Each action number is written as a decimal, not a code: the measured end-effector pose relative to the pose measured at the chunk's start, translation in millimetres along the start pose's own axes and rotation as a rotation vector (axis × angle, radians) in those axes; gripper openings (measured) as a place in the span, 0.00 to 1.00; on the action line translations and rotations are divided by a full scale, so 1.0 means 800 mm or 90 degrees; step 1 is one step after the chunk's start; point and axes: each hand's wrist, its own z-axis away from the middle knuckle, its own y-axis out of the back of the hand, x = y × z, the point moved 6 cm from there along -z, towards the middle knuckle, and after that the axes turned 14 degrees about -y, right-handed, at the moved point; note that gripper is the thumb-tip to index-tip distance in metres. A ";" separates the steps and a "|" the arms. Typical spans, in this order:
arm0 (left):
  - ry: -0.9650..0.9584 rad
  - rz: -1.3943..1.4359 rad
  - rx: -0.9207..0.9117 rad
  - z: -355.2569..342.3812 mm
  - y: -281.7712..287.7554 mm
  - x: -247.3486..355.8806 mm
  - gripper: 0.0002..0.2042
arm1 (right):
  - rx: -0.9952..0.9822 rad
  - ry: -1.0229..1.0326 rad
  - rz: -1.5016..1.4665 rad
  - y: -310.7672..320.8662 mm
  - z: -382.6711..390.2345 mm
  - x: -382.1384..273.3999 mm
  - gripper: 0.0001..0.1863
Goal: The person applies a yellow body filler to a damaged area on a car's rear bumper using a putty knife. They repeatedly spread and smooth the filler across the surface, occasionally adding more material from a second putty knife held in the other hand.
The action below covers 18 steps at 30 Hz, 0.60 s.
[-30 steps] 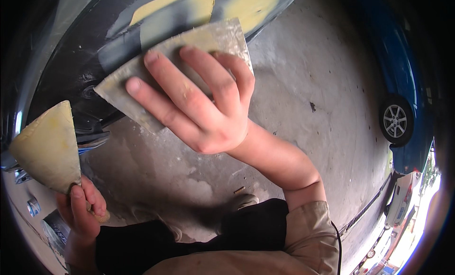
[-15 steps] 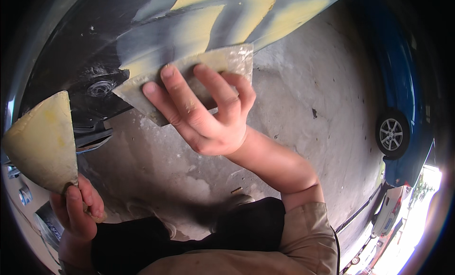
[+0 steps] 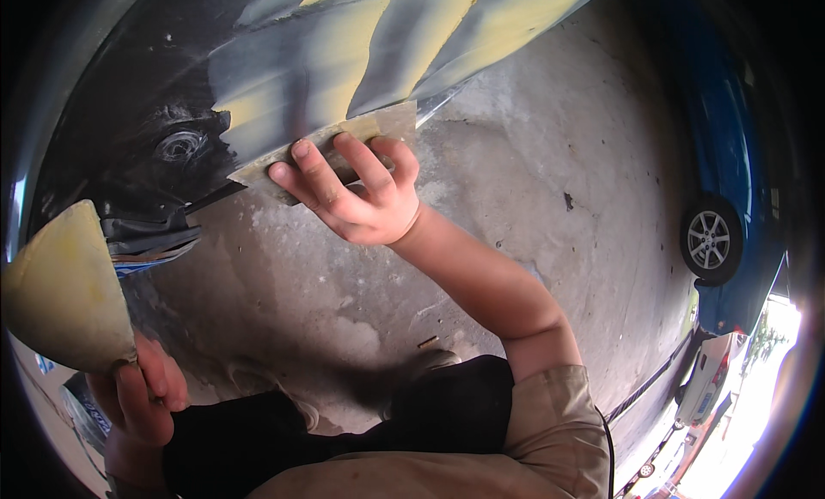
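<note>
Against the lower edge of the dark car panel (image 3: 172, 112), right hand (image 3: 352, 194) pressing a spreader (image 3: 344, 142) flat with closed fingers; left hand (image 3: 137, 396) gripping a putty-coated board (image 3: 60, 293) near the concrete floor (image 3: 533, 181).

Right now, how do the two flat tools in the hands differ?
The spreader in the right hand is thin, grey and pressed flat against the car panel. The board in the left hand is fan-shaped, coated yellow, held away from the panel. Both carry yellowish filler.
</note>
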 end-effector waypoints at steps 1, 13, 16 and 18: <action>-0.003 -0.010 -0.002 0.001 -0.002 0.002 0.19 | -0.010 0.007 -0.002 0.001 0.001 0.001 0.24; -0.016 -0.060 0.002 0.005 0.000 0.014 0.20 | -0.032 -0.004 -0.038 0.046 -0.042 -0.016 0.19; -0.014 -0.062 0.015 0.006 0.004 0.015 0.19 | 0.017 -0.004 -0.017 0.037 -0.059 -0.037 0.19; 0.000 -0.074 0.027 0.007 0.008 0.013 0.19 | 0.030 -0.031 0.007 0.028 -0.063 -0.042 0.19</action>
